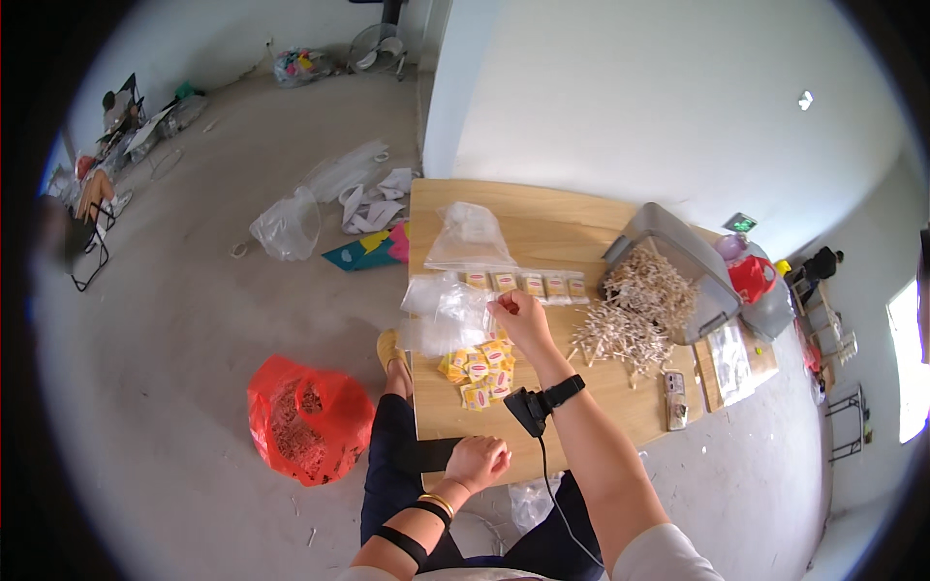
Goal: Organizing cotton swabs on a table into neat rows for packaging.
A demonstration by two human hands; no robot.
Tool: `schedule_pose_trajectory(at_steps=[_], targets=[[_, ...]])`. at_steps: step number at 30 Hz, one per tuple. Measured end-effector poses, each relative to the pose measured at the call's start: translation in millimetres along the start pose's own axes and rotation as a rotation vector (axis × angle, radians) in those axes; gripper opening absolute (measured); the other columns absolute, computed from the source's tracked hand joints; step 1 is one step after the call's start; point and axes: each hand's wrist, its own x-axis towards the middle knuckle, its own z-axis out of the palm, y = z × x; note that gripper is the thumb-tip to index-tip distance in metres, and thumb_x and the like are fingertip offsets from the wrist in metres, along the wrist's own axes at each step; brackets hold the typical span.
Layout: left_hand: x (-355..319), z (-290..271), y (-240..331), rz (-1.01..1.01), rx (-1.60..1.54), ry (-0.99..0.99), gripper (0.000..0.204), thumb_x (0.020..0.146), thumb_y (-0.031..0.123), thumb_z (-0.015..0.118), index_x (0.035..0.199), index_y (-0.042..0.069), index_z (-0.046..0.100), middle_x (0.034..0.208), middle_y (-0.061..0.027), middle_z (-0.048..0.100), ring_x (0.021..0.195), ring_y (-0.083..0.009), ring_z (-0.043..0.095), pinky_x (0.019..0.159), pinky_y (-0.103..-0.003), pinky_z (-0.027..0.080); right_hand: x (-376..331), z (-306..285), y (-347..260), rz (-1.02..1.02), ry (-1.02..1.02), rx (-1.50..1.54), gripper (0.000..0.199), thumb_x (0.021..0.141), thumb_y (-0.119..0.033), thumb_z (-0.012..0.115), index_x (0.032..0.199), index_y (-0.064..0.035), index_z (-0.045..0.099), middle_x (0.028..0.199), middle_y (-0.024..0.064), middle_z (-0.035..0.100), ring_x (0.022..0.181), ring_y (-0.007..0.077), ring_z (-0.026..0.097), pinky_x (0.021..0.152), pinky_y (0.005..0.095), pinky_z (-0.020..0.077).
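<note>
My right hand (520, 318) is closed in a pinch at the right edge of several clear plastic bags (446, 315) lying at the table's left side. Just below these bags is a loose heap of small yellow packets (478, 373). Behind the hand runs a row of similar packets in clear wrapping (533, 284). My left hand (479, 463) is curled closed over the table's front edge, away from the bags; whatever it may hold is hidden. A black device (528, 412) with a cable is strapped to my right wrist.
On the wooden table (572, 407), a grey bin (717, 300) tipped on its side spills thin white sticks (630, 334). A phone (676, 400) lies near the right edge. Another clear bag (472, 235) is at the back. A red bag (310, 421) stands on the floor to the left.
</note>
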Motion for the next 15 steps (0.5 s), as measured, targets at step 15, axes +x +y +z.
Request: schedule_pose_trajectory(at_steps=[15], targets=[[56, -82, -21, -0.923, -1.681, 0.400, 0.047, 0.102, 0.039, 0.054, 0.137, 0.007, 0.047, 0.130, -0.0093, 0.062, 0.117, -0.0212, 0.062, 0.098, -0.037, 0.049, -96, -41, -13, -0.067, -0.070, 0.236, 0.022, 0.089, -0.018, 0.074, 0.094, 0.0025, 0.069, 0.084, 0.0041, 0.070, 0.077, 0.0089, 0.062, 0.071, 0.0253, 0.0494]])
